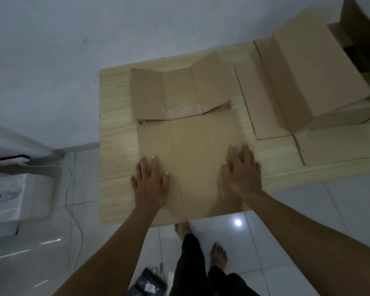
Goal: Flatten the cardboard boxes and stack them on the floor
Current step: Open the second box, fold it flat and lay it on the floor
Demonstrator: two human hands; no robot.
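- The flattened cardboard box (pixel 190 159) lies on a light wooden table (pixel 115 146), its near edge reaching the table's front edge above the tiled floor (pixel 308 210).
- The left hand (pixel 151 181) presses palm-down on the box's near left part, fingers spread; it grips nothing.
- The right hand (pixel 242 169) presses flat in the same way at the near right edge, fingers open and holding nothing.
- The far flaps (pixel 179 90) are not down: they rise in a shallow fold, with a strip of clear tape (pixel 182 111) at their near edge.
- To do this step well, I would judge that the palms should slide outward and away along the creases, driving air out and setting each fold, then press the raised flaps level.
- Weight should come down from straight arms rather than from the fingertips, so the panel does not skid off the table.
- An upright cardboard box (pixel 308 67), not flattened, stands at the right on other flat cardboard sheets (pixel 329 144); it appears to be left to do.
- Nothing is stacked on the floor within view, so carrying the flat box down comes after the pressing.
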